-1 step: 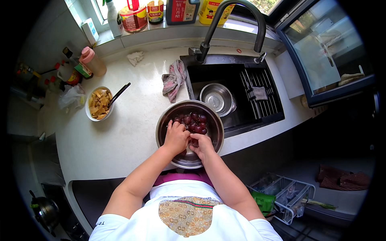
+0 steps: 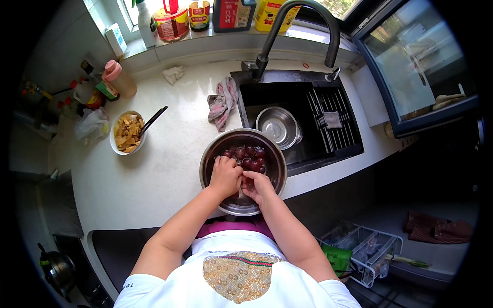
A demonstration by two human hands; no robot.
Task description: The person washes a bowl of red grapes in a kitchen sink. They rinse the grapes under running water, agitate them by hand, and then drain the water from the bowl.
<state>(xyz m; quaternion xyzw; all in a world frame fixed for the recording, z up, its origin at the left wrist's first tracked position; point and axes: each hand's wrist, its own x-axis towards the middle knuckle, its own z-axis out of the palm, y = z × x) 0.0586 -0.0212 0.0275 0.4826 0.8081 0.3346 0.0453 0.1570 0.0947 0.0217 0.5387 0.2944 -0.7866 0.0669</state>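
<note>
Dark red grapes (image 2: 250, 158) lie in a round stainless steel bowl (image 2: 209, 154) at the counter's front edge. My left hand (image 2: 225, 175) reaches in from the left, its fingers curled down over the grapes at the near side of the cluster. Close beside it, my right hand (image 2: 258, 186) has thumb and fingers bent together, the tips meeting the left fingertips. Whatever lies between the right fingers is hidden. Both hands are inside the bowl, over its near half.
Right of the bowl is a dark sink (image 2: 251, 113) with a metal pot (image 2: 277, 126) and a drying rack (image 2: 328, 118). A crumpled cloth (image 2: 223, 102) lies behind the bowl. A food bowl (image 2: 117, 146) with black chopsticks (image 2: 153, 121) stands left. A tap (image 2: 264, 59) arches over the sink.
My right fingers have shifted slightly, and the grape that showed between them is now mostly hidden. The bowl and surroundings stay put.
</note>
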